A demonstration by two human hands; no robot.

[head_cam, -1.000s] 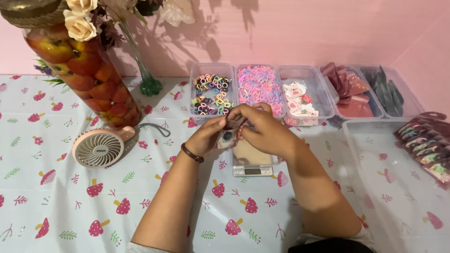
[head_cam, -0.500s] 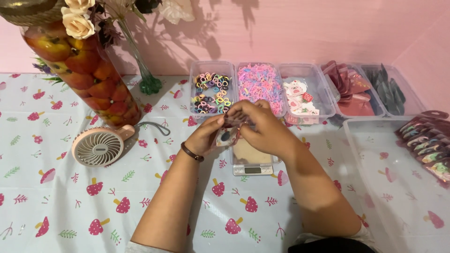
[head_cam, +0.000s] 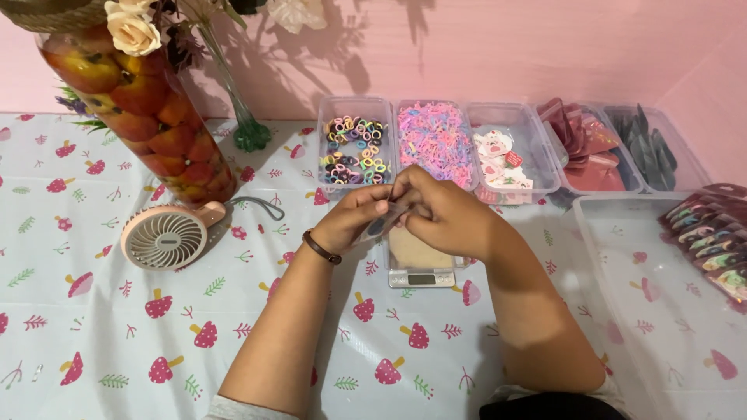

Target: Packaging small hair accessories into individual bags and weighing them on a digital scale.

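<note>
We hold a small clear packet (head_cam: 383, 224) between both hands, just above the small scale (head_cam: 421, 268) at the middle of the table (head_cam: 93, 342). Our left hand (head_cam: 354, 220) pinches the packet's left side with fingertips pressed together; our right hand (head_cam: 443, 214) curls over its upper edge, fingers bent and closed on it. What is inside the packet is too small to tell.

Compared with half a second and a second ago, very little has changed: both hands sit at the same spot over the scale, still closed on the packet, with only a slight working of the fingers. We judge from this that the handling of the packet is still going on, and nothing has been set down.

Counting outward: one scale, with a pale round thing on its plate. Behind it stand five clear boxes in a row: one with coloured hair ties (head_cam: 354, 148), one with tiny pink and purple bands (head_cam: 436, 140), one with small printed cards (head_cam: 498, 155), one with dark red pieces (head_cam: 583, 144), one with dark grey pieces (head_cam: 650, 148). To the right lies one big clear bin (head_cam: 646, 288), with a stack of filled packets (head_cam: 712, 241) at its far edge; we cannot count them exactly. To the left lie one small pink fan (head_cam: 165, 237) and one tall jar of fruit (head_cam: 140, 117) with flowers. One bracelet (head_cam: 320, 247) is on our left wrist.
</note>
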